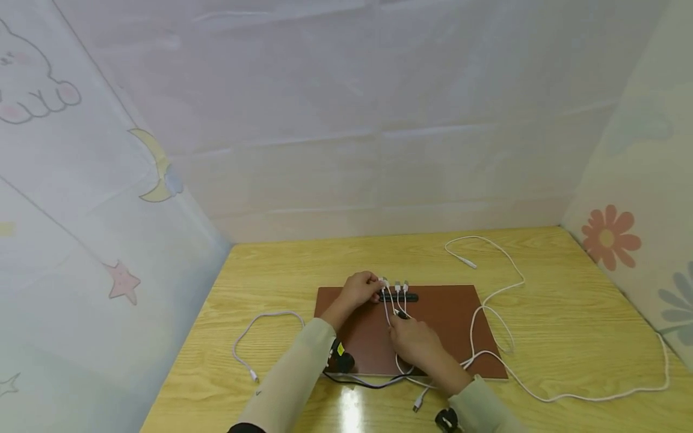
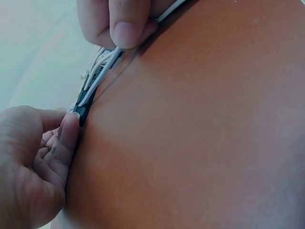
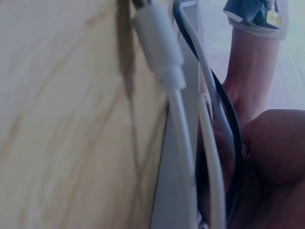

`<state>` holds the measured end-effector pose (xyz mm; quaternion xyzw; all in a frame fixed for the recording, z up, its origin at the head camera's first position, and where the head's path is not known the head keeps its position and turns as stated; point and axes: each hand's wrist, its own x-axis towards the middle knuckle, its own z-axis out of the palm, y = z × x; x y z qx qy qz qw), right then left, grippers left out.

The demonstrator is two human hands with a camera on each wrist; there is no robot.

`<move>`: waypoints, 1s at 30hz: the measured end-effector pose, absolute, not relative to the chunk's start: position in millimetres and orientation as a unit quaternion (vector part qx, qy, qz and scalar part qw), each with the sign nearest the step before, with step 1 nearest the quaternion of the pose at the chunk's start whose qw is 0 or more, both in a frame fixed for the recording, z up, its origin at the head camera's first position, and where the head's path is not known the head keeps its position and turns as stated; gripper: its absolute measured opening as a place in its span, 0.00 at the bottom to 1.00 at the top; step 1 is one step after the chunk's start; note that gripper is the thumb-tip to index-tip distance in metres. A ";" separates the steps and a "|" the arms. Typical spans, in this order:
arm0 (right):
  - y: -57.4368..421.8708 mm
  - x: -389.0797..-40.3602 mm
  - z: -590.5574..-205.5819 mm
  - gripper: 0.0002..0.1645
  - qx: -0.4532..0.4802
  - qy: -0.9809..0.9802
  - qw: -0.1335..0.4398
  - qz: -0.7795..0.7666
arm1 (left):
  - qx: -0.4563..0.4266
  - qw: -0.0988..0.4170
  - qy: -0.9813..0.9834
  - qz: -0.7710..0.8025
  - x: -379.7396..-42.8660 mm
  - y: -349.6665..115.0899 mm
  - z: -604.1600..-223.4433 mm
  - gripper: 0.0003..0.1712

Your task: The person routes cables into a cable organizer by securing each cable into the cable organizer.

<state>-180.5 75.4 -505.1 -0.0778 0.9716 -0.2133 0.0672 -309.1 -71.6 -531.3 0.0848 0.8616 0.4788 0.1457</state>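
A black cable holder strip (image 1: 414, 297) lies along the far edge of a reddish-brown board (image 1: 433, 337), with several white cables across it. My left hand (image 1: 358, 290) is at the strip's left end, where its thumb and finger pinch a white cable by its plug; the fingertips partly hide the grip. In the left wrist view, the left hand (image 2: 33, 162) is low beside the strip (image 2: 88, 98). Nearer me, my right hand (image 1: 415, 341) pinches a white cable (image 2: 109, 62) that runs from the strip. A black plug end (image 1: 402, 314) shows at its fingers.
White cables (image 1: 479, 310) loop over the wooden table (image 1: 568, 337) on the right. Another cable (image 1: 235, 343) curves at left. A loose plug (image 1: 418, 403) lies by the board's near edge, where a black cable (image 1: 363, 385) crosses. Fabric walls (image 1: 379, 150) surround the table.
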 end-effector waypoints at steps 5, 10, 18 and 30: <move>79.3 -178.2 -505.3 0.12 -0.089 0.956 0.035 -0.276 | 0.081 0.154 0.853 0.493 -311.0 -75.2 -533.1 0.15; 90.3 -175.1 -495.3 0.08 -0.101 0.948 -0.001 -0.302 | 0.078 0.158 0.849 0.498 -313.3 -76.9 -535.3 0.16; 123.2 -172.5 -470.3 0.08 -0.091 0.949 -0.036 -0.301 | 0.081 0.158 0.834 0.522 -313.0 -76.4 -534.2 0.18; 118.2 -181.9 -481.6 0.03 -0.102 0.954 -0.008 -0.283 | 0.085 0.141 0.830 0.532 -310.9 -75.3 -539.7 0.17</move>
